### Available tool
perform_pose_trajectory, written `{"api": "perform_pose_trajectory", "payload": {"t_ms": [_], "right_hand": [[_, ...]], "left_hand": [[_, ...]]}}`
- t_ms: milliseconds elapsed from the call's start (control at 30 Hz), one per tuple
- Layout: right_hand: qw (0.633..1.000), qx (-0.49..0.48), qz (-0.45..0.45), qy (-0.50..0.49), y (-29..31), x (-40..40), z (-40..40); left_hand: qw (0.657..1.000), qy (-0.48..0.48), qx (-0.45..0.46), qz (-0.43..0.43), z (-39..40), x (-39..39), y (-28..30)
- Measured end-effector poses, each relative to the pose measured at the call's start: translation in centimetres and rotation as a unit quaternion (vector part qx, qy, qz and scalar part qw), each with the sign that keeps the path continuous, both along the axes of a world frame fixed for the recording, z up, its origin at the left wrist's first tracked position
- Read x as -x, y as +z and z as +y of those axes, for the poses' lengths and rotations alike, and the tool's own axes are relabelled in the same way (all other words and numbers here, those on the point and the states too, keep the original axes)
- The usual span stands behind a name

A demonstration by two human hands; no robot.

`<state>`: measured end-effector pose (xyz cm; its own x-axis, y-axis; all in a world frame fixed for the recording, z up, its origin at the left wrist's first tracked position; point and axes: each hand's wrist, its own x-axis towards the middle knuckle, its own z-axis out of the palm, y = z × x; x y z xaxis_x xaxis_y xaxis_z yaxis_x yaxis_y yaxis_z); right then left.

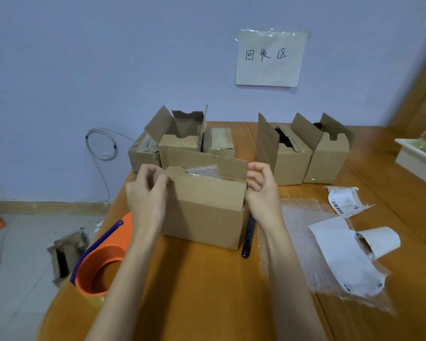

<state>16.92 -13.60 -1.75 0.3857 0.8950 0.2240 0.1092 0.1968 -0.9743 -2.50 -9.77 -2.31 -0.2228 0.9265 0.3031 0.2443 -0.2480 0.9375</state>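
You are holding a box (204, 210) with both hands. The box is sitting in the middle of the table (207, 291), right in front of you. Its top is standing open, and its back flap (207, 159) is sticking up. Some wrap (202, 171) is peeking out of the top.

Your left hand (146, 193) is staying at the top left corner of the box. Its fingers are curling in and pinching the cardboard edge there. Your right hand (261, 190) is staying at the top right corner. Its fingers are curling too, and the thumb is pressing on that corner, so it is gripping the box.

A black tool (247, 238) is lying just beside the box on the right. A clear sheet (298, 232) is lying near it, with white papers (344, 254) on top. An orange tape holder (103, 267) is sitting at the left edge of the table. More open boxes (303, 153) are standing behind, by the wall. A paper sign (268, 57) is hanging on the wall.
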Motion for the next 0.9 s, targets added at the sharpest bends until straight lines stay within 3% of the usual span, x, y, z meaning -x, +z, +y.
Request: {"api": "perform_pose_trajectory", "payload": {"t_ms": [133,267,400,533,667,833,900], "right_hand": [[0.996,0.003,0.089,0.010,0.0,-0.2,0.4],[0.998,0.038,0.048,-0.005,-0.6,0.0,0.1],[0.984,-0.007,0.168,0.053,-0.8,-0.5,0.0],[0.995,0.015,0.042,0.091,-0.8,-0.3,0.1],[0.993,0.006,0.086,0.075,-1.1,-0.6,0.1],[0.998,0.044,0.011,0.043,-0.7,-0.4,0.3],[0.994,0.059,-0.091,0.015,0.3,0.0,0.3]], "left_hand": [[0.999,0.008,-0.006,0.034,-1.2,-0.1,-0.2],[0.999,-0.005,0.024,0.041,-0.9,0.3,0.0],[0.997,-0.046,0.058,0.015,-0.1,0.5,0.3],[0.993,-0.090,0.070,-0.029,-0.1,0.5,0.8],[0.995,-0.089,0.043,-0.016,0.1,0.2,0.6],[0.994,-0.008,-0.007,0.112,0.0,-0.4,-0.1],[0.981,0.019,-0.019,0.192,-0.1,-0.4,-0.1]]}}
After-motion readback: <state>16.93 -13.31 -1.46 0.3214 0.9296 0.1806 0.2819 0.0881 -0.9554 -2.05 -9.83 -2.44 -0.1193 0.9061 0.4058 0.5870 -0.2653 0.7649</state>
